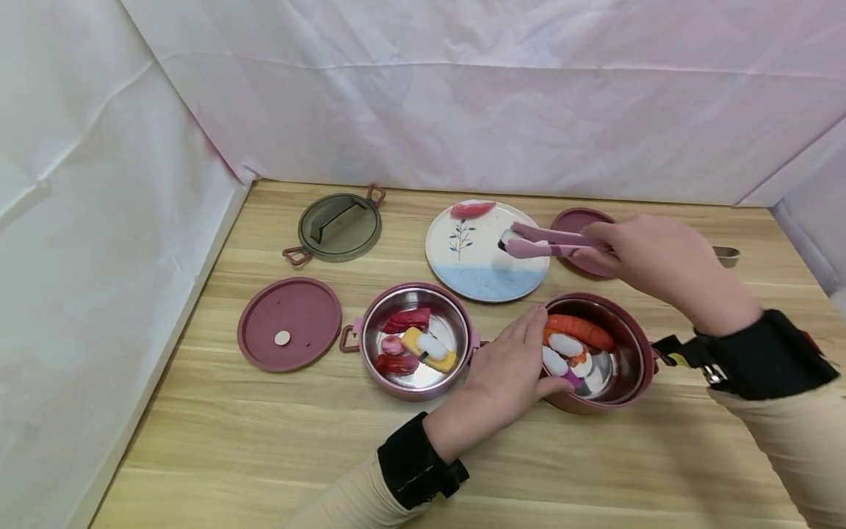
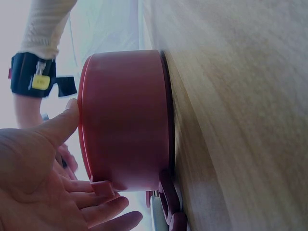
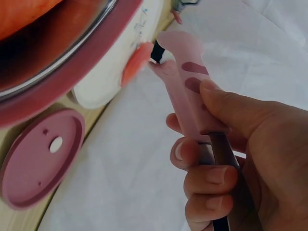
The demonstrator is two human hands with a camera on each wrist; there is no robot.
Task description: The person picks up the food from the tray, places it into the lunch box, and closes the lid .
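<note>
My right hand [image 1: 654, 257] grips pink-tipped tongs [image 3: 187, 89] over the right side of the round plate [image 1: 456, 275]. Between the tong tips is a small white piece with a black band [image 1: 507, 236]. A red-and-white food piece [image 1: 472, 210] lies at the plate's far edge. My left hand [image 1: 499, 367] rests against the left side of the right-hand maroon pot [image 2: 125, 120], thumb at its rim and fingers extended by its handle [image 2: 102, 188]. In that pot are a toy carrot [image 1: 581, 332], white oval pieces [image 1: 565, 344] and other food pieces.
Left of my left hand stands a second pot [image 1: 413, 394] with red, yellow and white food pieces. Farther left lie a maroon lid [image 1: 288, 316] and a dark see-through lid [image 1: 340, 229]. Another maroon lid [image 1: 581, 217] sits behind my right hand. White cloth walls border the table.
</note>
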